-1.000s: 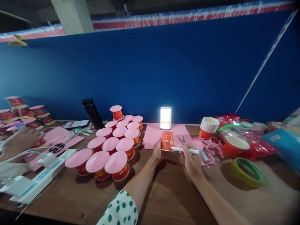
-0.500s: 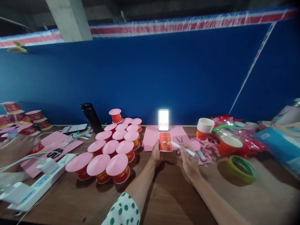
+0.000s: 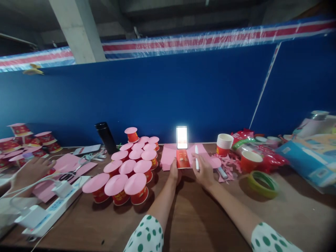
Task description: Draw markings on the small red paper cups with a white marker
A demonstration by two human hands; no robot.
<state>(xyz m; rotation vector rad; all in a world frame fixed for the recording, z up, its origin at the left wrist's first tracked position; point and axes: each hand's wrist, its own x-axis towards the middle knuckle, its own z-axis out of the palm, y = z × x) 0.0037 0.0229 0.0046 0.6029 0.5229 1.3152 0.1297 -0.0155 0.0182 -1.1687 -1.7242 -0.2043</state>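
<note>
My left hand (image 3: 174, 172) is closed on the side of a red paper cup (image 3: 183, 159) with small printed pictures. Just right of the cup, my right hand (image 3: 204, 172) grips a white pen (image 3: 196, 158), its length pointing away from me, nearly upright in the view. Whether the pen is capped is too small to tell. Behind the cup, pink paper sheets (image 3: 168, 156) lie on the table, and a phone (image 3: 182, 137) with a glowing screen stands above them. A round pink disc (image 3: 215, 162) lies to the right of my right hand.
Several red cups topped with pink discs (image 3: 135, 183) stand at left, near a black bottle (image 3: 106, 138) and a power strip (image 3: 56, 206). Another person's hand (image 3: 30, 175) is far left. At right are stacked cups (image 3: 224, 144), pink scraps (image 3: 228, 168) and a tape roll (image 3: 263, 184).
My right hand has moved left and turned the pen from slanting at the cup to nearly upright in view. My left hand still holds the cup. The camera view has shifted slightly.
</note>
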